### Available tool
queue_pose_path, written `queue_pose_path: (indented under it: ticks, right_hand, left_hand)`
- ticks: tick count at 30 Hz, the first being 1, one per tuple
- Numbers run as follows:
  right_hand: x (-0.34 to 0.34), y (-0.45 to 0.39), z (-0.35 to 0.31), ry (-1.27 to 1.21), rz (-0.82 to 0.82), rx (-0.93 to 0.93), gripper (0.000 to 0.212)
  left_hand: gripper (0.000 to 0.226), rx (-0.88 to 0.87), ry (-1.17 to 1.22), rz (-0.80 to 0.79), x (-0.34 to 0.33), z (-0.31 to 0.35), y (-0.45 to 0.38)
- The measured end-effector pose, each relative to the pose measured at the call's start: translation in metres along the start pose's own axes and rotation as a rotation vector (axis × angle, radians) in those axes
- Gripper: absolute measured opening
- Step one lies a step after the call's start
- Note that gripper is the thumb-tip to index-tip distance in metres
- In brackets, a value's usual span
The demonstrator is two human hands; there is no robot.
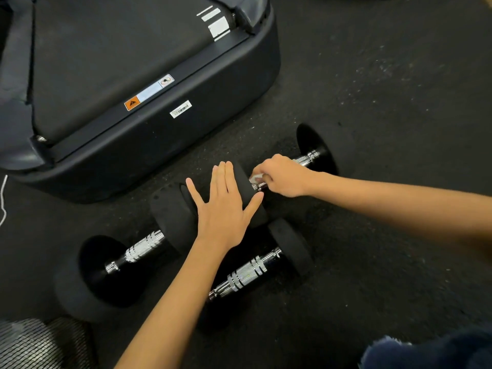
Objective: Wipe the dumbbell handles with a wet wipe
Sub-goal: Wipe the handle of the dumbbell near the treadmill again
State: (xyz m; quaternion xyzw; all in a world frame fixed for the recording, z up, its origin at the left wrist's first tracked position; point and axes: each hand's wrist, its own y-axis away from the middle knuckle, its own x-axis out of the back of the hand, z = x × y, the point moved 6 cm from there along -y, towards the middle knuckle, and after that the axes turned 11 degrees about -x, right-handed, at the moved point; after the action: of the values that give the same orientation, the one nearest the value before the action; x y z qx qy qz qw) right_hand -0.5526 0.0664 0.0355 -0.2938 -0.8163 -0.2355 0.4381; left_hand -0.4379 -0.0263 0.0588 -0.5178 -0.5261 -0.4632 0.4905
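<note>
Nearest you, at the lower right edge, a dark blue fuzzy bit of clothing shows, and at the lower left a metal mesh surface. Beyond these, three dumbbells lie on the dark rubber floor: the near dumbbell under your left forearm, the left dumbbell, and the far dumbbell you are working on. Your left hand lies flat with fingers straight and spread, pressing on the black weight plate at the left end of the far dumbbell, most likely to stop it rolling. Your right hand is curled round that dumbbell's chrome handle, pinching a white wet wipe against it near the left plate. The handle's long axis runs from near left to far right, so the stretch not covered by your hand lies to the far right of it, toward the other plate; a wipe stroke would follow that line. The right hand sits on the handle; the left is beside it on the plate. No container is in view, and where the wipe came from cannot be told. A treadmill base stands to the far left, with a white cord at the left edge
</note>
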Motion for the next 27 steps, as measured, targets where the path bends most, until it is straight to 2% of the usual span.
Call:
queue_pose_path:
  ticks: [4,7,10,14,16,19,22,25,27]
  right_hand:
    - [-0.014,0.024,0.000,0.008,0.179,0.192,0.051]
    - [-0.020,0.040,0.003,0.062,0.261,0.322,0.053]
    - [-0.018,0.040,0.010,0.035,0.283,0.283,0.050]
    - [-0.016,0.010,0.000,0.095,0.197,0.155,0.037]
    - [-0.018,0.016,-0.003,0.095,0.225,0.210,0.038]
    - [-0.016,0.042,0.008,0.094,0.287,0.331,0.051]
    - [-0.009,0.037,0.006,0.044,0.307,0.290,0.048]
    - [-0.014,0.027,-0.003,0.094,0.246,0.271,0.041]
    - [-0.018,0.037,-0.001,0.170,0.219,0.312,0.048]
  left_hand:
    - [0.090,-0.003,0.025,0.003,-0.001,0.000,0.000]
    - [0.090,-0.003,0.036,0.001,-0.002,0.000,0.001]
    - [0.091,-0.003,0.023,-0.002,-0.002,0.001,0.003]
    - [0.090,-0.001,0.017,-0.010,-0.002,0.001,0.002]
    - [0.090,0.002,0.026,-0.018,-0.002,0.000,0.002]
    - [0.089,-0.001,0.033,-0.020,-0.002,0.000,0.001]
    - [0.088,0.011,0.096,-0.035,-0.002,-0.001,0.000]
    - [0.089,0.013,0.148,-0.052,0.002,0.001,0.001]
    - [0.091,0.015,0.212,-0.140,0.004,-0.001,0.000]
